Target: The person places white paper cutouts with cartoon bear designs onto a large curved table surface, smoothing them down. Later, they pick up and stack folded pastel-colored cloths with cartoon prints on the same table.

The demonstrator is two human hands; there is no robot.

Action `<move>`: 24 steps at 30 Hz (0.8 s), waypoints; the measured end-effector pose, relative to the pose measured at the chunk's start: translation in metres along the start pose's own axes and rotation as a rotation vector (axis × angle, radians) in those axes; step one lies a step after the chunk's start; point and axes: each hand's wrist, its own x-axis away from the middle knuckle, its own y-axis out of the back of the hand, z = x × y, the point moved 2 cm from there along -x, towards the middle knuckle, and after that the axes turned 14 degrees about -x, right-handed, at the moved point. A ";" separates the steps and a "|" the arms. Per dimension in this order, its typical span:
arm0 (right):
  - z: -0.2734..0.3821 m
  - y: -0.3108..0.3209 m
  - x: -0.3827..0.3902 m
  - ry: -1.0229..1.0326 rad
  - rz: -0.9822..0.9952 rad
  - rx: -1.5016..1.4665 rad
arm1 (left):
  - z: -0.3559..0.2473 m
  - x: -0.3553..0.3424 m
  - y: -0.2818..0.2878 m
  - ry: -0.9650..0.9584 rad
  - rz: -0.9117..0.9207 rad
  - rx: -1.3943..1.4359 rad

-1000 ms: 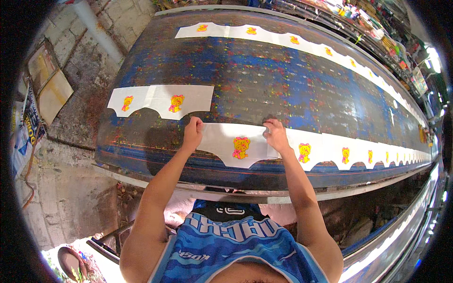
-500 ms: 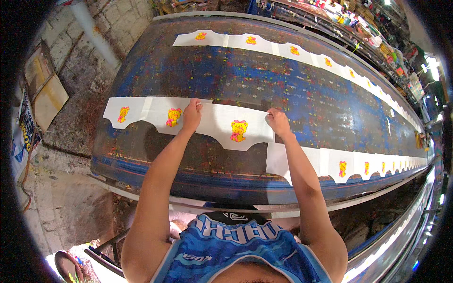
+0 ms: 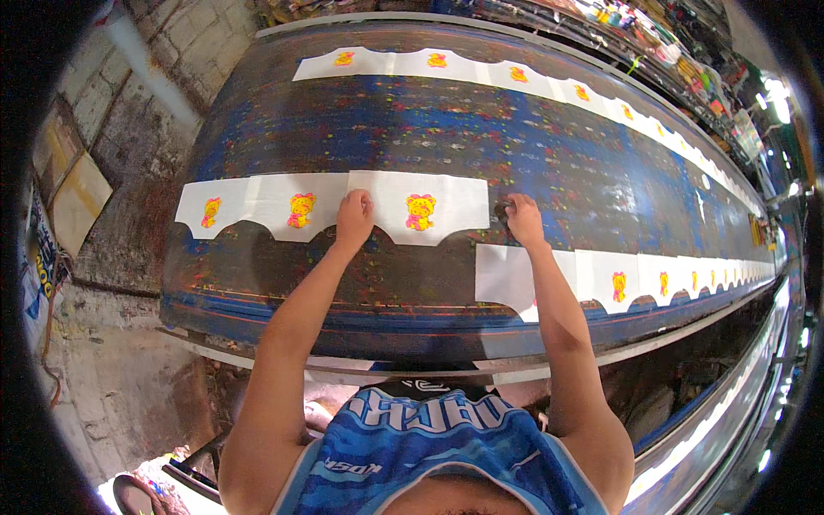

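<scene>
A thin white cloth-like piece with a yellow bear (image 3: pixel 421 209) lies flat, with the long, dark, paint-spotted surface (image 3: pixel 395 279) under it. The bare left hand (image 3: pixel 354 220) is at the piece's left edge. Its fingers are curled in, but I can't tell if they pinch it. The bare right hand (image 3: pixel 524 221) is just past the piece's right edge, fingers bent; I can't tell how wide. Two matching white bear pieces (image 3: pixel 283 204) are left of the piece.
</scene>
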 end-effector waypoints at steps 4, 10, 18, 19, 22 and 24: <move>-0.038 0.040 0.033 -0.055 -0.002 0.039 | -0.045 0.035 -0.021 -0.127 0.085 0.058; -0.099 0.091 0.069 -0.084 0.005 0.103 | -0.130 0.070 -0.072 -0.282 0.047 0.159; -0.153 0.124 0.097 0.300 0.063 -0.125 | -0.208 0.101 -0.123 0.002 0.120 -0.169; -0.155 0.124 0.098 0.322 0.058 -0.173 | -0.211 0.104 -0.124 0.008 0.093 -0.208; -0.159 0.125 0.097 0.341 0.077 -0.199 | -0.216 0.111 -0.123 0.016 0.032 -0.113; -0.159 0.128 0.094 0.333 0.099 -0.197 | -0.220 0.116 -0.117 0.035 -0.031 0.051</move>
